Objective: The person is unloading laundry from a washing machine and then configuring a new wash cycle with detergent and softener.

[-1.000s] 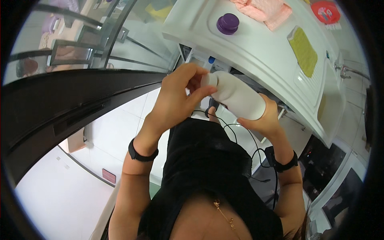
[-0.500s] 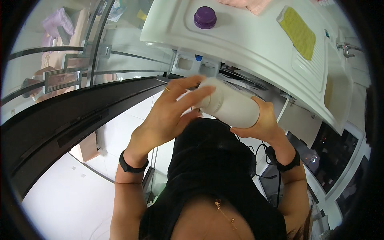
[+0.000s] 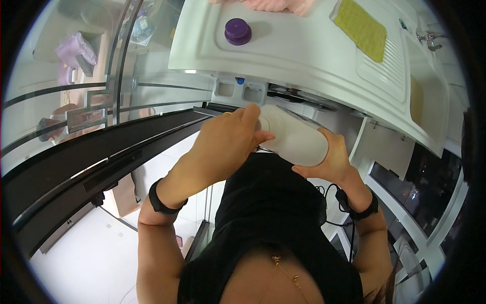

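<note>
My left hand (image 3: 223, 144) grips the neck and capped end of a white plastic bottle (image 3: 296, 137), its fingers curled over the top. My right hand (image 3: 334, 157) is wrapped round the broad lower end, so the bottle lies tilted sideways between both hands, above my dark clothing. Just beyond it sits an open drawer with compartments (image 3: 253, 91) and a small blue piece, under the front of a white sink counter (image 3: 309, 55). A purple lid-like object (image 3: 237, 31) rests on the counter. The bottle's cap is partly hidden by my left fingers.
A yellow-green cloth (image 3: 359, 28) lies on the ridged board, near a pink towel (image 3: 273, 4). A metal tap (image 3: 430, 40) is at the right. A glass panel (image 3: 61, 101) with dark rail (image 3: 76, 167) runs along the left, and a cabinet door (image 3: 385, 147) hangs below the counter.
The bottle has shifted slightly lower in view. My left fingers lifted and re-gripped around its neck, the hand turning more over the top. The counter appears further left as the view moved.
</note>
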`<state>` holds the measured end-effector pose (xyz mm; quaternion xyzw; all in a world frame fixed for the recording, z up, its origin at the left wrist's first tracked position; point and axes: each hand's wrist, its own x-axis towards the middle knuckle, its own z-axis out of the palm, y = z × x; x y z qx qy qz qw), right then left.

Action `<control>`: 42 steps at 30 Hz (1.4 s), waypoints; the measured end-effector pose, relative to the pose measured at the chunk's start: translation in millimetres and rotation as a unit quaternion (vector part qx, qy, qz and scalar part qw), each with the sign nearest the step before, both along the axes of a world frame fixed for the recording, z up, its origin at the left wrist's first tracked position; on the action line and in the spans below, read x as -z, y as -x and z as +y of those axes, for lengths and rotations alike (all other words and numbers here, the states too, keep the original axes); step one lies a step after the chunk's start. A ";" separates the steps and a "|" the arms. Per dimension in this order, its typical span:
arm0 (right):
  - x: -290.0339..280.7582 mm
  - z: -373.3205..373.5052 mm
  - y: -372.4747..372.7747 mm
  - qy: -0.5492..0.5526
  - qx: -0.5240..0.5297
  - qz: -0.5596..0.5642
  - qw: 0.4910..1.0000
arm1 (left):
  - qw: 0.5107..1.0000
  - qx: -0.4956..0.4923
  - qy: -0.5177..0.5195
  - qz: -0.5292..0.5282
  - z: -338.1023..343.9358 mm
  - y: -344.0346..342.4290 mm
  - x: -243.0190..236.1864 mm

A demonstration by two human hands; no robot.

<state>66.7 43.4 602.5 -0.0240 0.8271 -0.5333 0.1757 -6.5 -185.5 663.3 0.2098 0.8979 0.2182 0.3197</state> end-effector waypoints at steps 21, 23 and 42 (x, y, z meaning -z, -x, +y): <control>-16.9 12.3 -56.4 0.014 0.138 0.035 0.990 | 0.943 0.143 -0.253 0.161 16.3 12.1 13.0; -21.3 20.8 -76.3 0.013 0.194 0.031 0.980 | 0.951 0.055 -0.241 0.185 20.1 37.7 18.6; -43.0 116.8 -216.6 -0.073 0.465 0.074 0.879 | 0.885 0.124 -0.447 0.047 182.5 -60.7 10.8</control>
